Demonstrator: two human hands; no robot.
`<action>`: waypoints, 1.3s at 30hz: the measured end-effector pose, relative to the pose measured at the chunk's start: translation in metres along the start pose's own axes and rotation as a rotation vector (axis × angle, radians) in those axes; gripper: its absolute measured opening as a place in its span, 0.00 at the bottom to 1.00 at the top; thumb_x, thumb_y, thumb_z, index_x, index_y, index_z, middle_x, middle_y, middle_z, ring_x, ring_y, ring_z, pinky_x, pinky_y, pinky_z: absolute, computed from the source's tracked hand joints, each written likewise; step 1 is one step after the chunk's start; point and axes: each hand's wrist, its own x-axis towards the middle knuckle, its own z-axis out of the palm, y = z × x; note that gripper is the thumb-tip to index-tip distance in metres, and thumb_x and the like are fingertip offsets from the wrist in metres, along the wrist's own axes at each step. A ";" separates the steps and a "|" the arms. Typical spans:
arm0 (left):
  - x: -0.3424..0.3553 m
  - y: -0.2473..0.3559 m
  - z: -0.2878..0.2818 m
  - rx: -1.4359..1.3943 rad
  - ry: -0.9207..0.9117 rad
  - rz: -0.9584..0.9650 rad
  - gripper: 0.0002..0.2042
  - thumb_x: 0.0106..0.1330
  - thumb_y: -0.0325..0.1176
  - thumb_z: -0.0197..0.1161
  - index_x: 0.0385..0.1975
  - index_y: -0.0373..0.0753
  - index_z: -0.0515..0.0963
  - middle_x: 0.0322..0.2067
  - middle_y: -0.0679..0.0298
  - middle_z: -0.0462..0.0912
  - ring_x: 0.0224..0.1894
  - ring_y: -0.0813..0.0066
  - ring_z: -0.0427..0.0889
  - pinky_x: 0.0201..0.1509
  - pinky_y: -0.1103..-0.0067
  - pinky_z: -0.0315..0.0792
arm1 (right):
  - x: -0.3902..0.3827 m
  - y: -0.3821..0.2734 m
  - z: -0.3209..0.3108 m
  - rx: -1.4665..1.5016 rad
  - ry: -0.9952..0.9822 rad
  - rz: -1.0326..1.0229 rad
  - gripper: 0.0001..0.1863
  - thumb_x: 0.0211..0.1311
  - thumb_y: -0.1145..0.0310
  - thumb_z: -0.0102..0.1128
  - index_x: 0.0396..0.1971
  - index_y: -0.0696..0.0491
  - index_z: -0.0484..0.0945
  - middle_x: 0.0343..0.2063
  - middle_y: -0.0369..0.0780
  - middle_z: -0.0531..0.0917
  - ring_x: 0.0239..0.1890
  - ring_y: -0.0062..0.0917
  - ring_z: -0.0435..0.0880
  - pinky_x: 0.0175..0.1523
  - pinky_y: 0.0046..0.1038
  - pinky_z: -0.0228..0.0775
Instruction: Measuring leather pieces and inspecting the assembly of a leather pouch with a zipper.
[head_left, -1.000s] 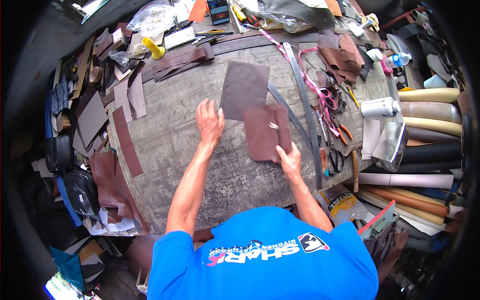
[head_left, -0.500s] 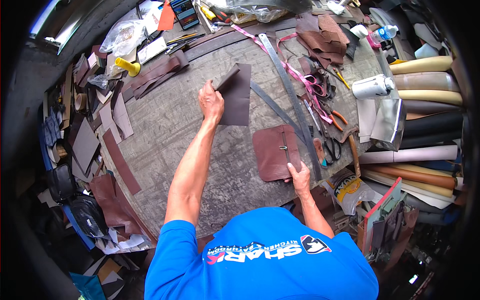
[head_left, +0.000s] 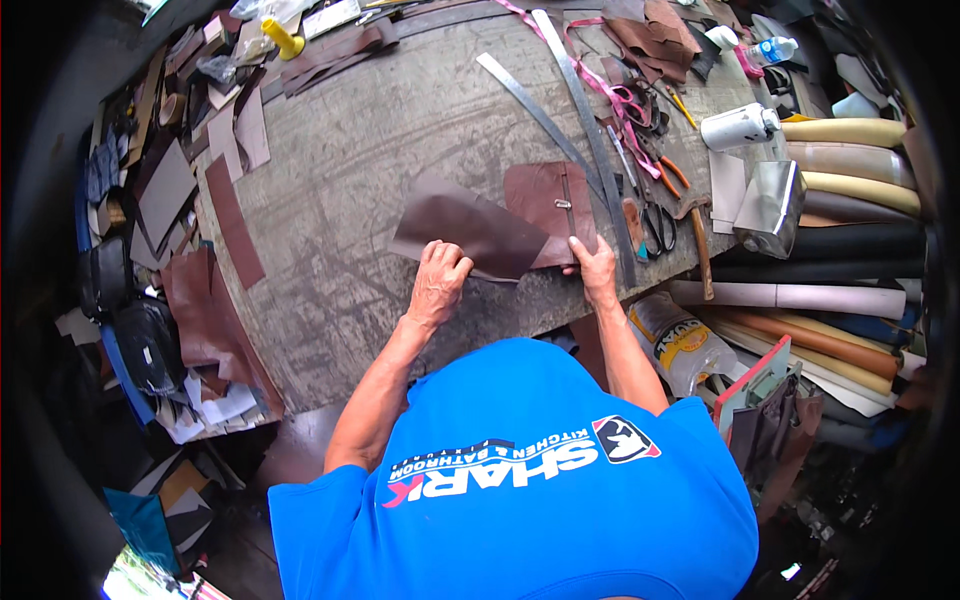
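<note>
My left hand (head_left: 438, 283) pinches the near edge of a dark brown leather sheet (head_left: 465, 225), fingers closed over it. The sheet lies tilted across the worktable, and its right corner overlaps the lower left of a reddish-brown leather panel (head_left: 532, 190). A zipper (head_left: 566, 188) with a small metal pull runs down the panel's right side. At the panel's near right corner, my right hand (head_left: 596, 270) grips the edge, thumb on top near the zipper's end. The fingers beneath are mostly hidden.
Two metal rulers (head_left: 574, 100) lie just right of the panel. Beyond them are black-handled scissors (head_left: 660, 230), a hammer (head_left: 703, 250), orange-handled pliers (head_left: 673, 178) and a pink tape measure (head_left: 627, 120). A white bottle (head_left: 738, 126) lies farther right. Leather strips (head_left: 233, 225) line the table's left edge.
My left hand has brought the dark sheet toward me and right, from upright to lying partly over the zippered panel. My right hand keeps its hold. The whole view has shifted.
</note>
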 end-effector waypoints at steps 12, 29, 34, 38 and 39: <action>-0.098 0.024 0.033 0.029 0.041 -0.031 0.11 0.55 0.24 0.59 0.39 0.37 0.77 0.50 0.56 0.75 0.64 0.57 0.67 0.69 0.59 0.58 | -0.005 0.013 0.007 -0.120 0.073 -0.254 0.15 0.64 0.71 0.55 0.48 0.62 0.77 0.41 0.41 0.84 0.42 0.27 0.81 0.52 0.28 0.69; -0.085 -0.011 0.021 0.177 0.159 -0.209 0.17 0.55 0.28 0.63 0.45 0.35 0.77 0.51 0.51 0.74 0.57 0.50 0.71 0.62 0.62 0.65 | -0.081 0.040 0.071 0.100 -0.321 -0.169 0.17 0.67 0.74 0.54 0.55 0.59 0.74 0.49 0.38 0.81 0.49 0.22 0.78 0.57 0.25 0.68; -0.067 -0.053 -0.002 0.153 0.305 -0.447 0.15 0.55 0.27 0.63 0.44 0.36 0.77 0.46 0.54 0.75 0.52 0.54 0.73 0.55 0.64 0.68 | -0.078 0.065 0.050 0.210 -0.304 0.006 0.17 0.68 0.73 0.54 0.55 0.59 0.74 0.47 0.38 0.81 0.48 0.21 0.78 0.57 0.25 0.68; -0.057 -0.060 0.002 0.093 0.254 -0.502 0.16 0.55 0.29 0.64 0.44 0.35 0.75 0.42 0.53 0.74 0.48 0.54 0.74 0.51 0.64 0.72 | -0.083 0.052 0.055 0.168 -0.313 -0.079 0.17 0.68 0.73 0.53 0.55 0.59 0.74 0.47 0.38 0.81 0.48 0.21 0.78 0.56 0.25 0.68; -0.050 -0.051 0.000 0.092 0.248 -0.496 0.16 0.55 0.29 0.64 0.44 0.35 0.75 0.42 0.53 0.74 0.48 0.54 0.74 0.51 0.64 0.72 | -0.085 0.047 0.055 0.137 -0.311 -0.089 0.16 0.68 0.73 0.53 0.55 0.59 0.74 0.47 0.38 0.82 0.48 0.21 0.78 0.56 0.25 0.68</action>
